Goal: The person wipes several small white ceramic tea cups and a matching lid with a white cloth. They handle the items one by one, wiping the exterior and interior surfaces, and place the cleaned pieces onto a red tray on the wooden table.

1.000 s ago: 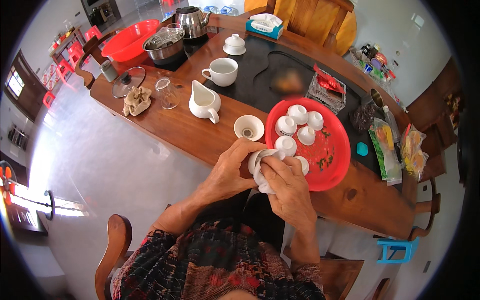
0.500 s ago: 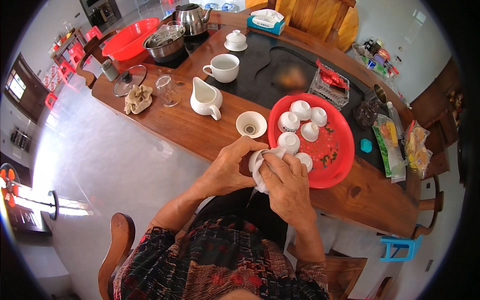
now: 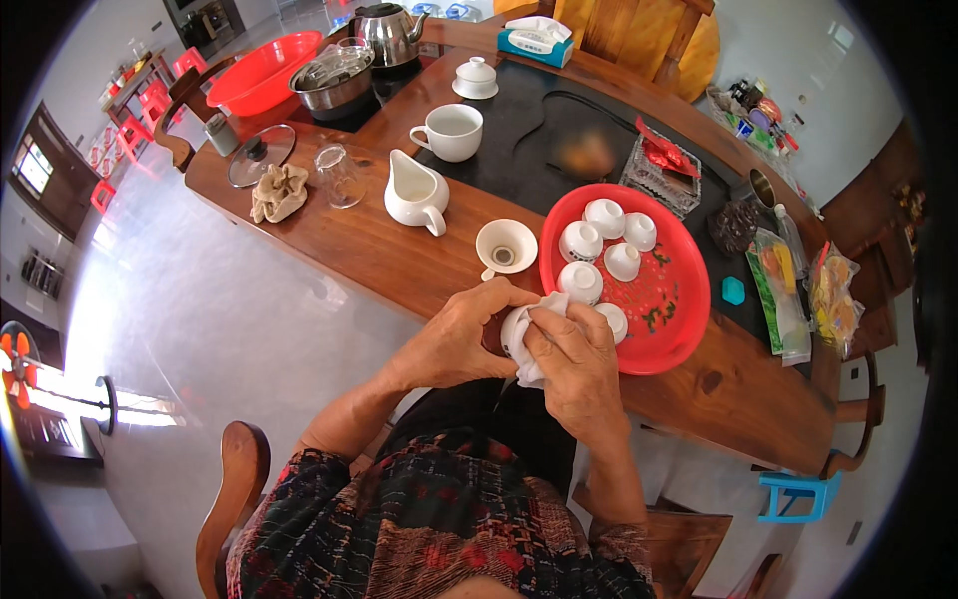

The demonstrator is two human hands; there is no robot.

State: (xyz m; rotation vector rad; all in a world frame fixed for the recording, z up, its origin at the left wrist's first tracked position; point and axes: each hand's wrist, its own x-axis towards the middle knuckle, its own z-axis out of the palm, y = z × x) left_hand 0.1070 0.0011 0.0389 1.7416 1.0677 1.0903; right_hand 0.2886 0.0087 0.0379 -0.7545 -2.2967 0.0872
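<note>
My left hand (image 3: pixel 461 337) cups a small white teacup (image 3: pixel 513 332) at the table's near edge. My right hand (image 3: pixel 574 364) presses a white cloth (image 3: pixel 532 371) into and around that cup; most of the cup is hidden by cloth and fingers. Just right of my hands lies a round red tray (image 3: pixel 679 319) with several small white cups on it, one (image 3: pixel 581 282) close to my fingers. A white strainer cup (image 3: pixel 506 246) stands on the wood just beyond my left hand.
On the long wooden table (image 3: pixel 349 240) stand a white pitcher (image 3: pixel 415 192), a white mug (image 3: pixel 452 132), an upturned glass (image 3: pixel 338 176), a crumpled cloth (image 3: pixel 278 192), a pot lid (image 3: pixel 260 155), a steel bowl (image 3: pixel 332 78), a kettle (image 3: pixel 390 30) and a red basin (image 3: pixel 261 78). Snack packets (image 3: pixel 788 290) lie at right.
My hands stay at the same spot by the tray; the right hand's fingers have shifted slightly over the cloth around the cup.
</note>
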